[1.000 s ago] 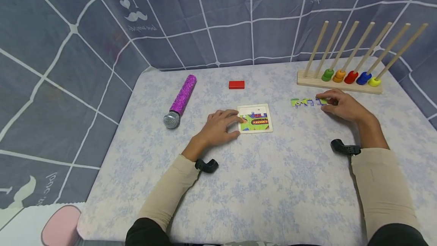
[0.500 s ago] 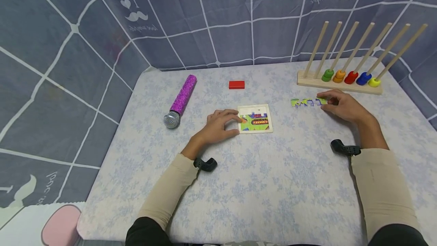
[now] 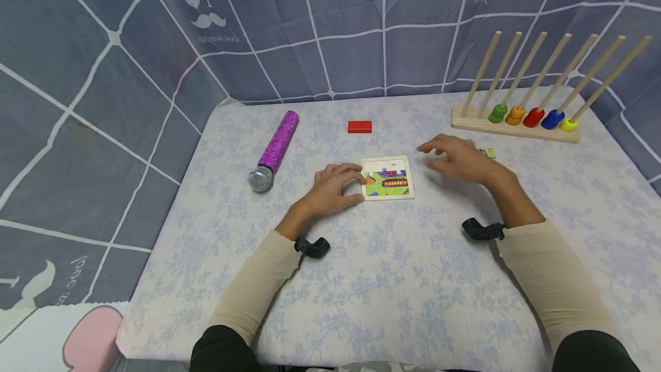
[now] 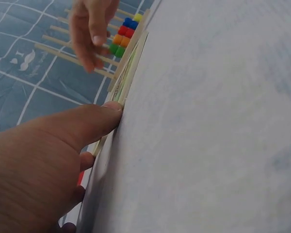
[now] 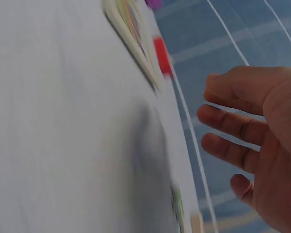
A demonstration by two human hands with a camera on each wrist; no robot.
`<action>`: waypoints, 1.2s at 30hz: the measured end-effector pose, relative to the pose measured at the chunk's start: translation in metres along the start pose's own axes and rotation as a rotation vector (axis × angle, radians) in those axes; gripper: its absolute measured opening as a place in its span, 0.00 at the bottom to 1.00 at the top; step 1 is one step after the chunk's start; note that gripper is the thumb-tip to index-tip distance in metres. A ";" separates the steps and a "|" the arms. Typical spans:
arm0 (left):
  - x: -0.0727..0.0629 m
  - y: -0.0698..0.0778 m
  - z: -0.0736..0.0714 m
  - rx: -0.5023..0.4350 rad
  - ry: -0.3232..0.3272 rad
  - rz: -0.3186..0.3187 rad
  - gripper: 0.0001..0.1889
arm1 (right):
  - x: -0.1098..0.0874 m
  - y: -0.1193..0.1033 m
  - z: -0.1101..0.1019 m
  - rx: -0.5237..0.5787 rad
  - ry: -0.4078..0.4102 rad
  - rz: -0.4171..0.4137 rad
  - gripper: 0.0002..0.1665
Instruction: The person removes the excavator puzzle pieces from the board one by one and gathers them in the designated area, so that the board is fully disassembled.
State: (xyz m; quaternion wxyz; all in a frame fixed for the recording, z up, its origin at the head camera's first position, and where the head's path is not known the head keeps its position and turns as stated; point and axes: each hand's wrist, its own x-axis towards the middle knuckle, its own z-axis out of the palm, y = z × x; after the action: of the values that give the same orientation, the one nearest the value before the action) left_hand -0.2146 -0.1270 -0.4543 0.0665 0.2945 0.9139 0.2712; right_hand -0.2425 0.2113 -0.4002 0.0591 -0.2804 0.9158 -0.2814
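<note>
Left hand [image 3: 333,189] grips the puzzle frame [image 3: 382,165] at its left edge, likely steadying it; right hand [image 3: 457,158], grip spread, hovers right of the frame

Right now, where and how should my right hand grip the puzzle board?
I'd pinch the puzzle board by its right rim, coming from the right: it lies flat, that edge is uncovered, and the left hand occupies the left edge.

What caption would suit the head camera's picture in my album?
Left hand touches a framed puzzle; right hand hovers above the table near loose pieces, a bead rack behind.
</note>
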 end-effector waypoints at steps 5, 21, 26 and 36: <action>0.000 0.001 -0.001 0.022 -0.013 -0.007 0.14 | 0.038 -0.039 0.026 -0.052 -0.131 -0.087 0.19; -0.001 0.002 -0.001 0.059 -0.001 -0.005 0.16 | 0.068 -0.064 0.057 -0.103 -0.222 -0.062 0.12; -0.001 0.002 -0.002 0.049 -0.006 -0.004 0.16 | 0.069 -0.064 0.057 -0.044 -0.219 -0.084 0.10; -0.002 0.001 -0.002 0.047 -0.004 -0.009 0.16 | 0.069 -0.060 0.058 0.024 -0.235 -0.109 0.09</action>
State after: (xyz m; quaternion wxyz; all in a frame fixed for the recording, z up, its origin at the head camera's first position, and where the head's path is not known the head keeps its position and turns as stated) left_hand -0.2132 -0.1280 -0.4525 0.0625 0.2923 0.9213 0.2488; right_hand -0.2559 0.1047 -0.4119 0.1541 -0.3600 0.8825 -0.2605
